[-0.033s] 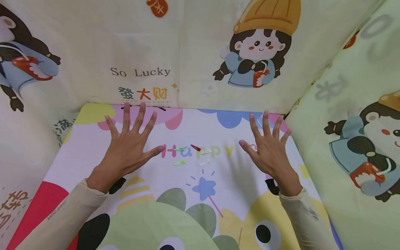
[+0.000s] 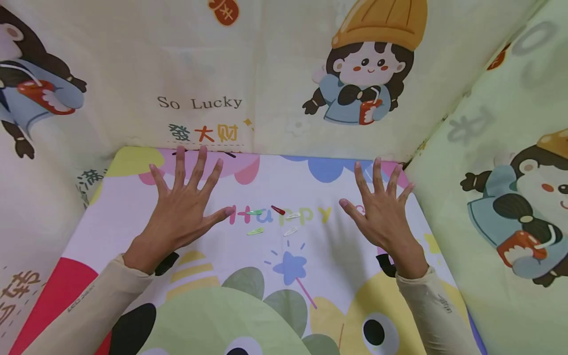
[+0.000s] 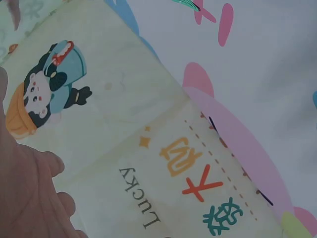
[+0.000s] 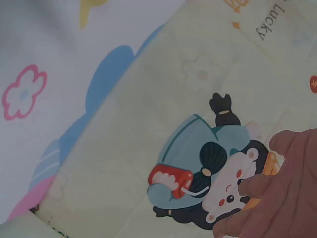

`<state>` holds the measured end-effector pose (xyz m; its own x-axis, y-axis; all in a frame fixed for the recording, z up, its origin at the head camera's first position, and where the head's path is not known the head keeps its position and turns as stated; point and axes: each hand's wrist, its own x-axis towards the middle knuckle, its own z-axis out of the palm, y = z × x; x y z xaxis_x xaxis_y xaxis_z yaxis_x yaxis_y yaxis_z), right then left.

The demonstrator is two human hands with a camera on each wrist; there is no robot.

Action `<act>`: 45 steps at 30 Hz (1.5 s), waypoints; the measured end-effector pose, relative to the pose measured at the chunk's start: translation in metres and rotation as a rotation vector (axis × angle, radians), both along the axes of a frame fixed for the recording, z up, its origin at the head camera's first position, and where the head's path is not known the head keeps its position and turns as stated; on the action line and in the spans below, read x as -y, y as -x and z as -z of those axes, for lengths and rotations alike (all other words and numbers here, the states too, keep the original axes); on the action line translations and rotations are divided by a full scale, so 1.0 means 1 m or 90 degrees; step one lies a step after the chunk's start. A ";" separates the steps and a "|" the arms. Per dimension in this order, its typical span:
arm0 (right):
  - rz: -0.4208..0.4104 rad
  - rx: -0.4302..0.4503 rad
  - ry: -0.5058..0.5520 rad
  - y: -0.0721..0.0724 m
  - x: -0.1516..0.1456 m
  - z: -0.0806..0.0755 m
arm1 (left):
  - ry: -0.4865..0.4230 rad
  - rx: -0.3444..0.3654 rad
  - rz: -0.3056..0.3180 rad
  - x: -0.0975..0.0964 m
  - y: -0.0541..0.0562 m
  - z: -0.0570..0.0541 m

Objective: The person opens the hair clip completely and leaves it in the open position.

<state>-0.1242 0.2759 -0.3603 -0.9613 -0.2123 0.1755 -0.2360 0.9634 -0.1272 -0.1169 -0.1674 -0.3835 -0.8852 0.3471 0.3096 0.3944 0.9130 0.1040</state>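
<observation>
Several small snap hair clips lie spread on the printed cloth between my two hands. In the head view a red hair clip [image 2: 278, 210] is at the back. To its left are a teal-green hair clip [image 2: 255, 212] and a light green hair clip [image 2: 255, 231]. Two whitish ones, an upper white hair clip [image 2: 293, 215] and a lower white hair clip [image 2: 290, 231], lie to the right. My left hand [image 2: 179, 212] is held over the cloth left of the clips, fingers spread and holding nothing. On the right, my right hand [image 2: 383, 217] also has spread fingers and holds nothing.
A table cloth [image 2: 275, 187] with cartoon prints and the word Happy covers the surface. Behind it rises a cream printed back wall [image 2: 275, 74], with a right wall [image 2: 501, 197] and a left wall [image 2: 57, 197] at the sides.
</observation>
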 end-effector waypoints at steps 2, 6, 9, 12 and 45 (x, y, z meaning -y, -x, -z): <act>0.002 0.002 -0.001 0.000 0.001 -0.001 | 0.001 0.000 0.000 0.000 0.000 0.000; 0.006 0.002 -0.003 0.001 0.002 -0.003 | 0.002 0.003 -0.003 0.000 0.000 -0.001; 0.008 -0.011 0.004 0.002 0.003 -0.003 | 0.005 0.017 -0.009 -0.001 -0.001 -0.003; 0.006 -0.049 0.031 0.004 0.004 0.001 | 0.018 0.042 -0.014 -0.002 -0.001 -0.004; -0.035 -0.263 0.398 0.015 0.042 0.043 | -0.230 -0.004 0.042 -0.027 0.012 0.020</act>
<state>-0.1393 0.2341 -0.4030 -0.7822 -0.0010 0.6231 -0.4294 0.7254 -0.5380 -0.1288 -0.1404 -0.4035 -0.8624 0.2701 0.4281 0.4525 0.7903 0.4130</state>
